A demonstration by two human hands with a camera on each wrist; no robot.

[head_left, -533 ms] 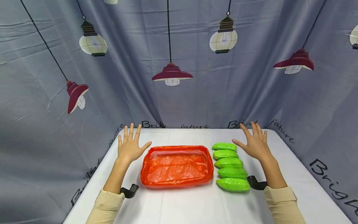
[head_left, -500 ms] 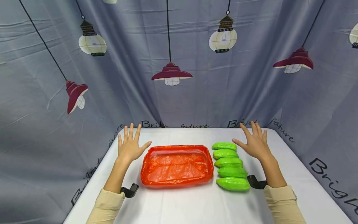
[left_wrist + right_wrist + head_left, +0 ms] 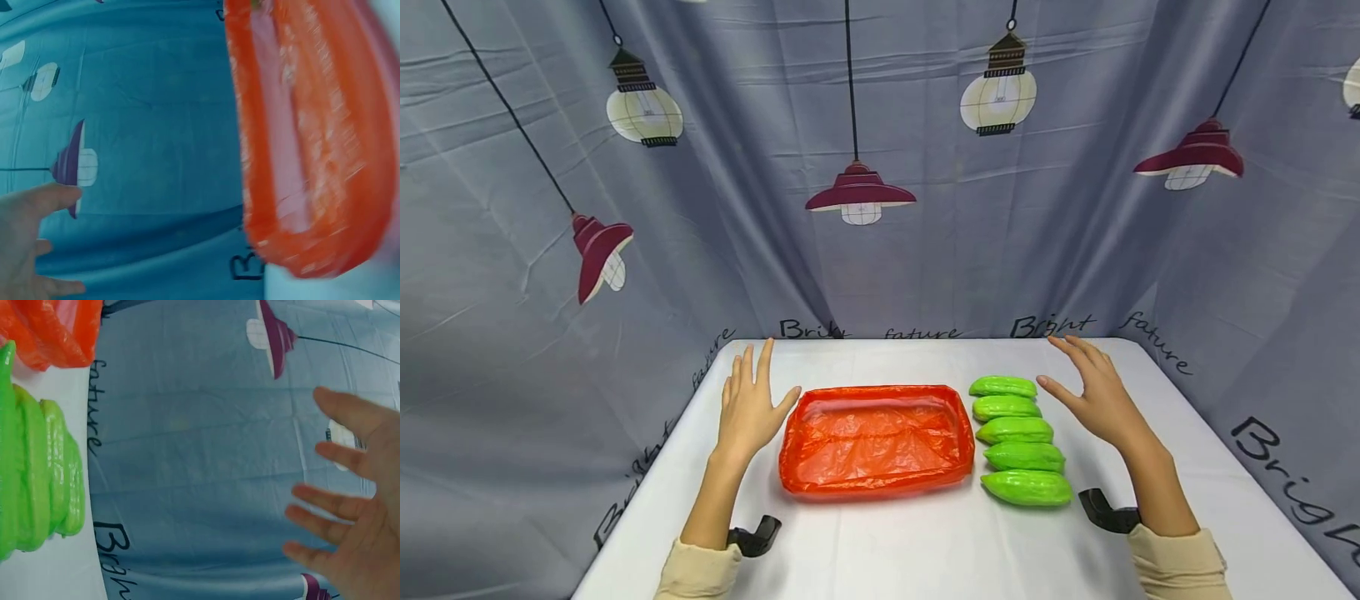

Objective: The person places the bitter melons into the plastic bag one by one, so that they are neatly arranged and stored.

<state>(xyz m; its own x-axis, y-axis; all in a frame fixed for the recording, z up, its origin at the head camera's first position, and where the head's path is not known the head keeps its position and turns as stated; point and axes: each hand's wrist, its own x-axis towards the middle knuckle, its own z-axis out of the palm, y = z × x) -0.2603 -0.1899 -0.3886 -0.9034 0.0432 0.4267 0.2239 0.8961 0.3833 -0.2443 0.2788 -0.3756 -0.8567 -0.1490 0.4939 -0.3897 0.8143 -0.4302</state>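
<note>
Red and crinkled, a shallow tray [image 3: 880,446] is sitting near the middle of the white tabletop [image 3: 880,550]; five green fruits [image 3: 1015,430], ridged and glossy, are lying in a close row at its three o'clock, the row itself running roughly from eleven to five; taking the tray as the dial's centre, the left hand [image 3: 748,417] is hovering between nine and ten o'clock, released, its fingers holding nothing; the right hand [image 3: 1097,400] is hovering at the row's two o'clock, likewise released and touching nothing; the moment is looking like one of readiness, so a calm approach should be counting most; the right hand is being favoured by its nearness to the row, and coming in from three o'clock would be keeping it from brushing the tray; starting with an end piece, such as the nearest fruit [image 3: 1027,488] at the row's five o'clock, would probably be sparing the others a roll; curling fingers round the middle should be suiting the slick-looking skin; the left hand, if steadying the tray, would best be pressing lightly at nine o'clock.
</note>
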